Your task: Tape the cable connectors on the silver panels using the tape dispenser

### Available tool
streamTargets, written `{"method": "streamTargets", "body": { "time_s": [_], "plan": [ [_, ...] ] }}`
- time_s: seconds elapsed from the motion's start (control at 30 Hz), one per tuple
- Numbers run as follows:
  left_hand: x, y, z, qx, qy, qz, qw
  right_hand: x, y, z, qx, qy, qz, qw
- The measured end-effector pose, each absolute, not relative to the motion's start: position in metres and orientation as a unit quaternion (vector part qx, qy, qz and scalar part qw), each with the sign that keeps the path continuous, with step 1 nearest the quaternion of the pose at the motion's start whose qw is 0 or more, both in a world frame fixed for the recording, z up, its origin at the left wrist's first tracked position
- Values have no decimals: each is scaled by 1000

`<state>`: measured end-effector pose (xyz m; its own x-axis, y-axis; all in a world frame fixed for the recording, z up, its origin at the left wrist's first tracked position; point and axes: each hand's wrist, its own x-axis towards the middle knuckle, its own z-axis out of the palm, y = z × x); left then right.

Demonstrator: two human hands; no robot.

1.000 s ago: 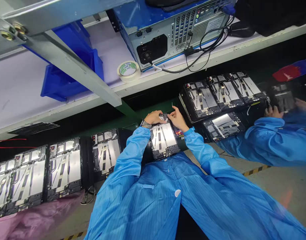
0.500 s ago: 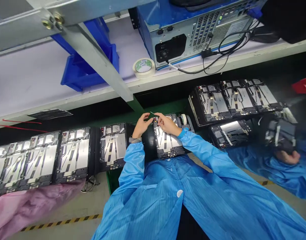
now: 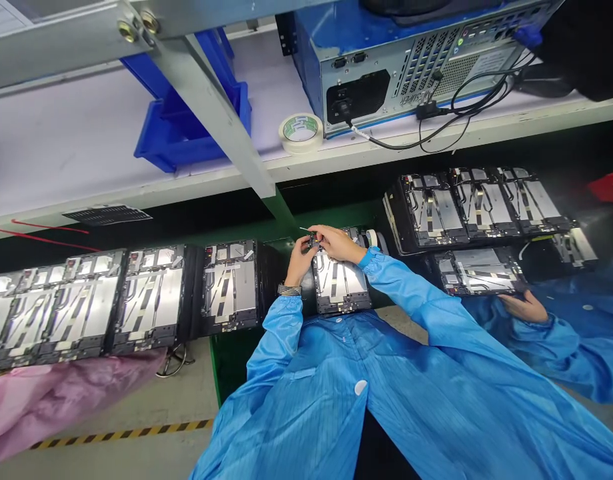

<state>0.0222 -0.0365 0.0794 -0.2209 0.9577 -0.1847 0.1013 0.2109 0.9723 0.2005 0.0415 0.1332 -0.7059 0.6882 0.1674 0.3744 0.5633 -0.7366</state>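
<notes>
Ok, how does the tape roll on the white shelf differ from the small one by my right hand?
The shelf roll lies flat; the small roll stands on edge by the right hand. The shelf roll looks bigger, with green print in its core; the small roll shows none. Both are pale rings.

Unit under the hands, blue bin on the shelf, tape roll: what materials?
Unit: looks like bare sheet metal, silver with glare, in a black frame, likely plastic. Blue bin: moulded plastic, glossy, uniform colour. Tape roll: cream, matte, probably paper masking tape.
</notes>
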Motion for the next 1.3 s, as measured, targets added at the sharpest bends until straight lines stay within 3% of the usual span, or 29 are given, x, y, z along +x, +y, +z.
{"method": "streamTargets", "body": {
  "time_s": [0.17, 0.27, 0.37, 0.43, 0.53, 0.73, 1.3],
  "plan": [
    [27, -37, 75, 431, 642, 463, 435, 203, 43, 137, -343, -817, 407, 220],
    [28, -37, 76, 424, 650, 460, 431, 207, 29, 151, -390, -730, 479, 294],
    [28, -36, 80, 424, 664, 442, 427, 210, 2, 166, -401, -514, 658, 377],
    [29, -37, 82, 427, 667, 438, 426, 210, -18, 171, -367, -338, 774, 390],
    [30, -39, 86, 424, 665, 440, 429, 204, -39, 167, -329, -149, 850, 383],
    [32, -41, 94, 436, 649, 462, 419, 189, -45, 152, -317, -46, 864, 390],
    [32, -40, 105, 482, 648, 439, 394, 187, -46, 139, -307, -57, 860, 405]
  ]
}}
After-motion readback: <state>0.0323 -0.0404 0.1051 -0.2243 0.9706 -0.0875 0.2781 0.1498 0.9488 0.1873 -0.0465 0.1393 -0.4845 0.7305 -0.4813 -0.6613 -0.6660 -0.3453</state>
